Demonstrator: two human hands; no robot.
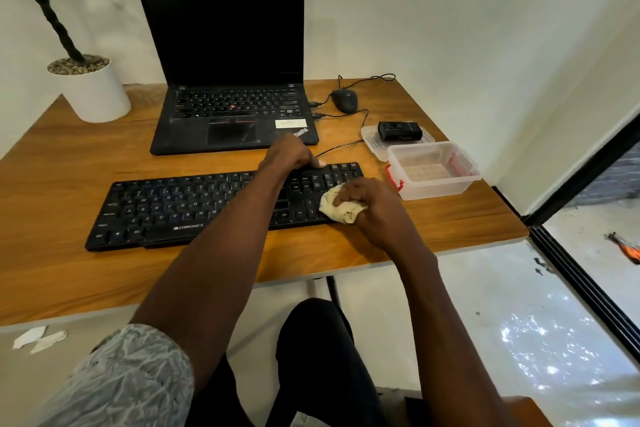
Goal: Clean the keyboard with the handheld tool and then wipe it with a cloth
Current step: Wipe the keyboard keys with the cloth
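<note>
Wiping step in hand. Right hand [372, 199] grips the bunched cloth [341, 206] on the keyboard [173, 204], table centre, at its 3 o'clock end. Left hand [289, 156] steadies the 12 o'clock edge, fingers curled over it. Next, judged: sweep toward 9 o'clock.

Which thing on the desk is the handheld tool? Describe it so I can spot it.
Likely the small black device. On the desk's right side, behind the clear tub, lies the tub's lid; the device sits on it. Unlike the rounded mouse beyond, it is boxy.

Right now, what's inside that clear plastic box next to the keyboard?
The clear plastic box looks empty: only its ribbed bottom shows through. Its lid lies behind it, carrying a small black device.
</note>
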